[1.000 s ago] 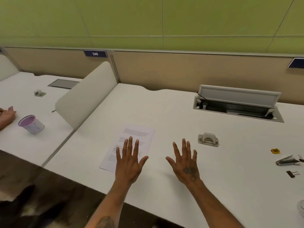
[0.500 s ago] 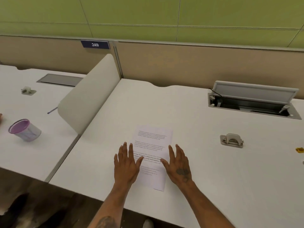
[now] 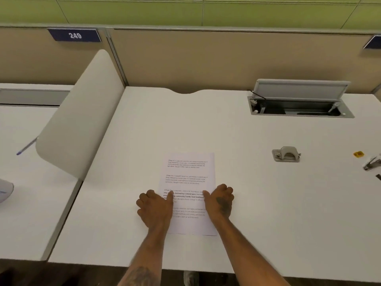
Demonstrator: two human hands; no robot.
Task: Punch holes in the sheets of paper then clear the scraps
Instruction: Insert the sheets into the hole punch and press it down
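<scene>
A printed sheet of paper (image 3: 187, 172) lies flat on the white desk (image 3: 268, 213), straight in front of me. My left hand (image 3: 154, 207) is at its left edge and my right hand (image 3: 220, 201) at its right edge. Both have curled fingers and a thumb pressed on top of the sheet, pinching its sides. A small grey metal hole punch (image 3: 286, 154) stands on the desk to the right of the paper, apart from both hands. I cannot tell whether more than one sheet lies there.
An open grey cable hatch (image 3: 301, 104) sits at the back right. A rounded white divider (image 3: 82, 112) bounds the desk on the left, with a pen (image 3: 26, 146) beyond it. A yellow clip (image 3: 358, 154) and a metal tool (image 3: 372, 163) lie at the far right edge.
Both hands were spread open a moment ago; now their fingers are curled at the sheet's two side edges. The view has shifted so that the paper lies centred and squared in front of me.
</scene>
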